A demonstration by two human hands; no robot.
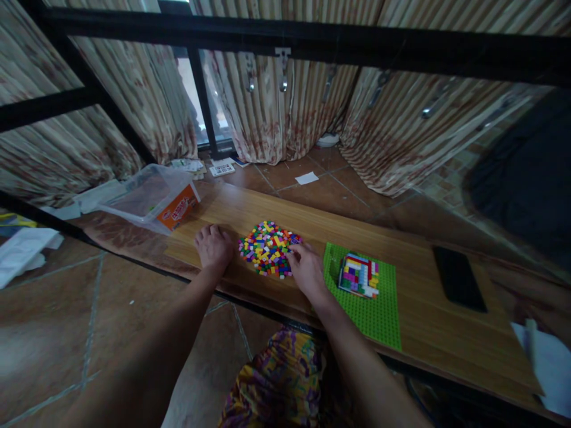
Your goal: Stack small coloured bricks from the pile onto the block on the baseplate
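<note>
Brick pile (266, 248) at the right fingers (298, 249)

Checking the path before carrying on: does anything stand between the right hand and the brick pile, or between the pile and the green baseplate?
Nothing visible separates the right hand from the brick pile; it is at the pile's right edge. Only that hand lies between pile and green baseplate.

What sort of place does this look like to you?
Probably a room in a home: long patterned curtains hang over a tiled floor, and small toy bricks lie heaped on a wooden tabletop.
</note>
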